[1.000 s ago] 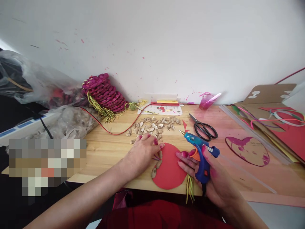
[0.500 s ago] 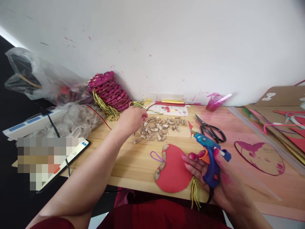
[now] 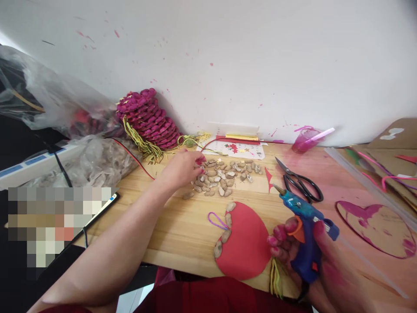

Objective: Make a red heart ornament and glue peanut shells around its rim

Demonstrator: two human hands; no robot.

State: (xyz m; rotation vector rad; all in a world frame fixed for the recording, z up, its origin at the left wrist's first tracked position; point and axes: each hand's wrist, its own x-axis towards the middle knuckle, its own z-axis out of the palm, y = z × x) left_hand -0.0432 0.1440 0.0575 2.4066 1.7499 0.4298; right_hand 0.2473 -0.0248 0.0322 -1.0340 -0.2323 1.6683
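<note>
My left hand (image 3: pixel 186 168) reaches to the left side of a pile of peanuts (image 3: pixel 224 174). Its fingers are curled together at the pile's edge, and what they pinch, if anything, is hidden. In my right hand (image 3: pixel 329 269) lies a blue glue gun (image 3: pixel 306 234) with an orange trigger, its nozzle pointing up and left. Between the hands a red heart-shaped piece (image 3: pixel 246 241) rests near the table's front edge. Several peanuts (image 3: pixel 225 236) line its notched left side. A purple loop (image 3: pixel 216 221) sticks out at the notch, and a yellow-green tassel (image 3: pixel 275 278) hangs at its tip.
Black scissors (image 3: pixel 301 182) lie beyond the glue gun, near a cup (image 3: pixel 304 140). A stained heart cutout (image 3: pixel 374 228) is at right. At back left stand a magenta peanut-covered piece (image 3: pixel 151 121), plastic bags (image 3: pixel 97 167) and a power strip (image 3: pixel 29 167). A tablet (image 3: pixel 97 221) sits at left.
My left hand has moved slightly, lower against the peanuts, with its fingers more bent. The glue gun in my right hand has shifted right, away from the red heart. The view has shifted a little.
</note>
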